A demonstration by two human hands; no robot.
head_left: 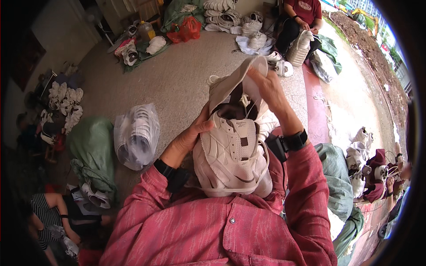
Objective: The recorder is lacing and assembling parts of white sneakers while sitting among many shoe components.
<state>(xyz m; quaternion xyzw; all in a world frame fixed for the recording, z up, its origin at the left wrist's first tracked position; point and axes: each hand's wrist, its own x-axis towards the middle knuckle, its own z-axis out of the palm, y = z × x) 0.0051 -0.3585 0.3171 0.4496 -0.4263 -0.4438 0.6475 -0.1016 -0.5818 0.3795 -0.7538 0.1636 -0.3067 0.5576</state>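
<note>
In my lap sits an off-white shoe upper, with punched eyelet holes and an unlaced front facing me. My left hand grips its left side, thumb on the outer face and fingers mostly hidden behind. Above the dark opening a pale flap stands up. My right hand is closed on the flap's right edge, its fingertips partly hidden. A loose pale cord hangs inside the opening. More pale shoe pieces show under and to the right of the upper.
A clear bag of stacked shoe parts and a green sack stand at my left. Shoe piles lie far left and at the back. A seated person handles shoe pieces at the back right. Green sacking lies at my right.
</note>
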